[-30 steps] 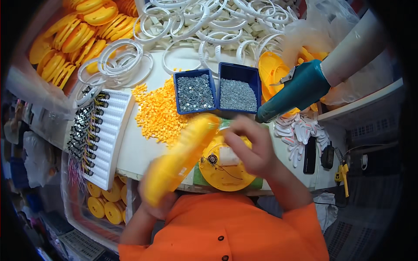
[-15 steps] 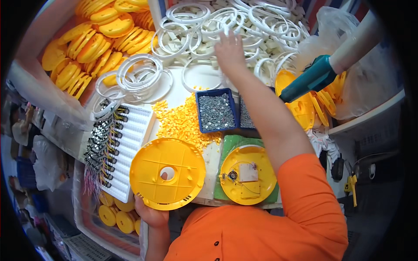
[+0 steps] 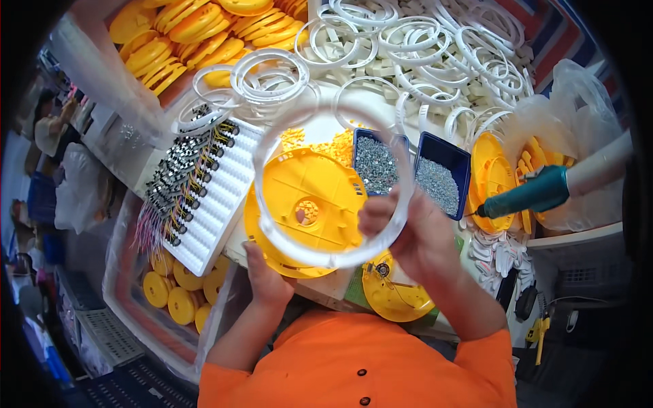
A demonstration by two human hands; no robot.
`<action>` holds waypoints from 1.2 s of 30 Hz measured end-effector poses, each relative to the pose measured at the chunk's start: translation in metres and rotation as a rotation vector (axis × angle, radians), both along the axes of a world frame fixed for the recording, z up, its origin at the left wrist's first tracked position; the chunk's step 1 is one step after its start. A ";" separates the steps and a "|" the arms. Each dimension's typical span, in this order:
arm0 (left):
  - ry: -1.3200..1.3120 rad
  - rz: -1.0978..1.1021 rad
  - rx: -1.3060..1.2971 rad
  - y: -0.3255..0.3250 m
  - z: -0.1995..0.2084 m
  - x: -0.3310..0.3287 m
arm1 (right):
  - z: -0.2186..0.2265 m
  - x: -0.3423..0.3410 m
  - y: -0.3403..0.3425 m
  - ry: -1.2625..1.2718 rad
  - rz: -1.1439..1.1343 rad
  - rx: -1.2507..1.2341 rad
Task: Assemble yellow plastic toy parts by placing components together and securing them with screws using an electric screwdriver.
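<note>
My left hand point(image 3: 271, 275) holds a round yellow plastic cover point(image 3: 309, 178) by its lower edge; the cover has a central hole and raised ribs. In front of it, my right hand point(image 3: 428, 238) grips a white plastic ring point(image 3: 333, 259), slightly blurred by motion. The ring overlaps the cover in view; I cannot tell whether they touch. Below my right hand, a yellow round housing point(image 3: 394, 299) with a small round part and a wire inside lies on a green mat point(image 3: 355, 289), partly hidden by my hand and the ring.
Blue trays of small metal parts point(image 3: 437, 178) stand behind, beside loose yellow pieces point(image 3: 333, 146). White rings point(image 3: 415, 34) and yellow discs point(image 3: 197, 27) pile up at the back. A teal power screwdriver point(image 3: 527, 194) juts in from the right. Wired parts point(image 3: 183, 173) lie on a white ridged tray point(image 3: 224, 194).
My right hand has come back from the ring pile with a white ring, now in front of the yellow cover. The left hand has raised and tilted the cover. The view has shifted.
</note>
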State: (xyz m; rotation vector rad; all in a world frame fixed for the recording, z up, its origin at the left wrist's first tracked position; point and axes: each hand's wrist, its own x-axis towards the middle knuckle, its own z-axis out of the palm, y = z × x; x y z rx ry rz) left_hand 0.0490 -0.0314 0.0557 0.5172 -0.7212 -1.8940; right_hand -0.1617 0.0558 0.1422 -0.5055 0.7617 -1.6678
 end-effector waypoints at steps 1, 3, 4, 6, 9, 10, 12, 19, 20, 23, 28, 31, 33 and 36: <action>-0.009 0.003 -0.035 0.003 0.002 -0.005 | -0.006 0.009 0.012 -0.049 -0.033 0.108; -0.062 -0.004 0.043 0.005 0.012 -0.004 | -0.017 0.012 0.032 -0.003 -0.053 0.341; -0.149 -0.009 0.033 0.004 0.020 -0.004 | -0.022 0.010 0.039 -0.009 -0.057 0.347; -0.175 -0.042 0.093 0.000 0.032 -0.001 | -0.028 0.003 0.051 0.524 -0.031 0.457; -0.345 -0.305 0.024 -0.016 0.038 0.022 | -0.018 0.004 0.064 1.202 -0.257 0.295; -0.383 -0.398 -0.003 -0.022 0.038 0.029 | -0.017 0.006 0.059 1.256 -0.311 0.161; -0.427 -0.493 -0.020 -0.025 0.038 0.045 | -0.010 0.013 0.047 1.510 -0.368 0.075; -0.359 -0.574 -0.180 -0.011 0.020 0.062 | 0.002 0.016 0.030 1.882 -0.389 -0.084; -0.158 -0.480 -0.172 -0.010 0.016 0.064 | 0.008 0.011 0.034 1.839 -0.431 -0.095; -0.018 -0.182 0.152 0.004 0.036 0.029 | -0.001 0.004 0.037 1.728 -0.589 -0.178; -0.002 -0.087 0.258 0.017 0.009 0.011 | -0.020 0.014 0.035 1.288 -0.432 0.098; 0.083 -0.114 0.225 0.032 0.011 0.008 | -0.030 0.012 0.032 1.378 -0.510 0.100; -0.063 -0.021 0.157 0.036 0.011 0.004 | -0.035 0.010 0.030 1.468 -0.584 0.060; -0.105 -0.030 0.116 0.032 0.011 0.004 | -0.030 0.004 0.030 1.509 -0.579 0.060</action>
